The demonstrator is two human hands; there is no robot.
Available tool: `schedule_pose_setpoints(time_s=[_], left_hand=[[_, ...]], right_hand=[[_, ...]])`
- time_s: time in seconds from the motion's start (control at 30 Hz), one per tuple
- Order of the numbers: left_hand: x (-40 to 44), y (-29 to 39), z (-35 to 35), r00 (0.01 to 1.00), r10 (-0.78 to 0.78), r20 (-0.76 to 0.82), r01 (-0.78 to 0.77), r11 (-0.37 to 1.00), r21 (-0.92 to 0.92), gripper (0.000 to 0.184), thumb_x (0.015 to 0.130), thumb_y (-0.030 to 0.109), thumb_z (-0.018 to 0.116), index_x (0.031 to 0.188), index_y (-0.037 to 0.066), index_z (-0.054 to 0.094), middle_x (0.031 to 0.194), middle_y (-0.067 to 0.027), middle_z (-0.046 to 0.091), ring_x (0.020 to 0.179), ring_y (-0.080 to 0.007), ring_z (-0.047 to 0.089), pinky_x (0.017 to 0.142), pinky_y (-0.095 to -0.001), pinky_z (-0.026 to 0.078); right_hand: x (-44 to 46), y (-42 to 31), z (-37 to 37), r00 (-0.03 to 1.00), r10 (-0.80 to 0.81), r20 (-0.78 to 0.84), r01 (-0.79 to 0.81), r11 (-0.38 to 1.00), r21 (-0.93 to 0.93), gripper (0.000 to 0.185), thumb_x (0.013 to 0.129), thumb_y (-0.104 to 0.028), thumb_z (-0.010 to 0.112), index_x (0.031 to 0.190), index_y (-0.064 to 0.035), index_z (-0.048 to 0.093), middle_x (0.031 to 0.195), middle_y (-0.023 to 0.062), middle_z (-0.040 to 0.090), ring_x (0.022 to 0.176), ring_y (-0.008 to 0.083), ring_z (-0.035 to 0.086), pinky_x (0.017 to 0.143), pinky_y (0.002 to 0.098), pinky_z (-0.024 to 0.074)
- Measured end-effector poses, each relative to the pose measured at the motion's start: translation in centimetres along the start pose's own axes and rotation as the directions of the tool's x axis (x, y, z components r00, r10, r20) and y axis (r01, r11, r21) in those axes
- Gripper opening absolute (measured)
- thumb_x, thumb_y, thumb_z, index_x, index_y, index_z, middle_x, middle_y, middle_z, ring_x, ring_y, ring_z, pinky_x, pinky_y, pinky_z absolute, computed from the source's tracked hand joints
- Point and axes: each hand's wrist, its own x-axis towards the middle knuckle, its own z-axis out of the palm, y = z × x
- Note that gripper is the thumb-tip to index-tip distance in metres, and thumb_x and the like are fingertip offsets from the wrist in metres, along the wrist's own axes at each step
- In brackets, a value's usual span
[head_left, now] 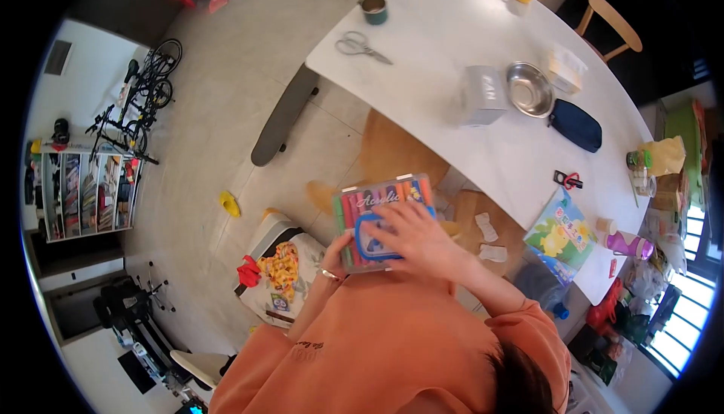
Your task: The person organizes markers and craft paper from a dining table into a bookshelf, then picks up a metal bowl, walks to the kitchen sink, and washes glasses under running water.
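Note:
A clear plastic case of acrylic markers, with a blue handle and colored pens inside, is held in front of my chest. My left hand is closed around its left edge near the lower corner. Across the front of the case lies my right hand, fingers spread over the lid and the blue handle. Part of the lid and handle is hidden beneath that hand.
The white table carries scissors, a green mug, a grey box, a metal bowl, a dark blue pouch and a picture book. A skateboard and a stool stand near its edge.

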Motion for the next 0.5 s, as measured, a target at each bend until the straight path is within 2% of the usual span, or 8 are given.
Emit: schedule_pose_setpoints(time_s=[0.03,0.07,0.1,0.17,0.23,0.37,0.43,0.5], left_hand=[[-0.4,0.3,-1.2,0.999,0.029,0.022,-0.028,0.999,-0.044,0.059,0.083,0.035,0.056,0.129,0.004,0.035,0.123,-0.0147,0.048,0.111,-0.0279,0.05,0.093,-0.044,0.042],[-1.1,1.1,-2.5,0.997,0.056,0.044,-0.052,0.995,-0.088,0.061,0.083,0.038,0.055,0.13,0.005,0.034,0.125,-0.0141,0.047,0.112,-0.0276,0.049,0.094,-0.0437,0.041],[-2.3,2.5,-3.7,0.996,0.027,0.088,-0.023,0.999,-0.049,0.065,0.083,0.045,0.053,0.131,0.006,0.033,0.127,-0.013,0.045,0.115,-0.027,0.047,0.094,-0.0433,0.041],[-4.5,4.7,-5.7,0.992,0.079,0.103,-0.078,0.997,-0.019,0.066,0.083,0.046,0.053,0.131,0.006,0.033,0.127,-0.0129,0.045,0.114,-0.0266,0.048,0.094,-0.043,0.041],[-6.2,6.7,-8.1,0.985,0.135,0.11,-0.137,0.991,0.009,0.066,0.083,0.047,0.052,0.131,0.006,0.033,0.127,-0.0127,0.045,0.114,-0.0263,0.048,0.094,-0.0428,0.042],[-9.7,9.4,-14.5,0.977,0.214,0.01,-0.214,0.977,-0.007,0.069,0.082,0.05,0.053,0.132,0.007,0.032,0.128,-0.0129,0.044,0.114,-0.027,0.048,0.093,-0.0427,0.043],[-11.6,10.3,-16.4,0.97,0.244,-0.019,-0.245,0.967,-0.076,0.071,0.08,0.049,0.055,0.133,0.008,0.031,0.128,-0.0134,0.044,0.113,-0.0276,0.049,0.093,-0.0426,0.043],[-13.2,11.1,-17.6,0.952,0.304,-0.032,-0.306,0.948,-0.085,0.072,0.08,0.048,0.056,0.133,0.008,0.031,0.128,-0.0135,0.044,0.113,-0.0275,0.049,0.093,-0.0425,0.043]], right_hand=[[1.4,-1.4,2.0,0.995,-0.035,0.089,0.037,0.999,-0.018,0.066,0.061,-0.023,0.073,0.12,-0.0086,0.048,0.12,0.0147,0.045,0.112,0.0307,0.042,0.093,0.0427,0.0323],[2.8,-2.5,3.8,0.995,-0.039,0.092,0.041,0.999,-0.023,0.066,0.061,-0.023,0.073,0.12,-0.0086,0.048,0.12,0.0147,0.045,0.112,0.0307,0.042,0.093,0.0427,0.0323],[4.2,-3.6,5.4,0.994,-0.032,0.108,0.034,0.999,-0.013,0.066,0.062,-0.023,0.073,0.121,-0.0089,0.047,0.121,0.0145,0.045,0.113,0.0299,0.041,0.094,0.0425,0.0309],[6.9,-5.7,8.0,0.99,-0.033,0.135,0.035,0.999,-0.013,0.066,0.063,-0.023,0.072,0.122,-0.0091,0.046,0.121,0.0143,0.044,0.114,0.029,0.04,0.096,0.0423,0.0295],[9.8,-7.6,10.0,0.983,-0.108,0.147,0.109,0.994,0.001,0.066,0.064,-0.023,0.072,0.122,-0.0084,0.046,0.121,0.0142,0.044,0.115,0.0279,0.039,0.098,0.0427,0.0283],[15.0,-11.5,14.0,0.972,-0.16,0.172,0.154,0.987,0.046,0.067,0.063,-0.024,0.072,0.122,-0.0087,0.046,0.123,0.0146,0.043,0.116,0.0282,0.039,0.1,0.0433,0.0267],[17.4,-13.2,15.7,0.954,-0.239,0.181,0.251,0.967,-0.046,0.068,0.065,-0.033,0.072,0.121,-0.007,0.045,0.124,0.015,0.042,0.116,0.0272,0.04,0.1,0.0437,0.0269],[19.3,-14.5,17.1,0.934,-0.286,0.216,0.296,0.955,-0.013,0.068,0.065,-0.033,0.071,0.122,-0.0078,0.045,0.125,0.015,0.041,0.117,0.0272,0.039,0.101,0.0441,0.0259]])
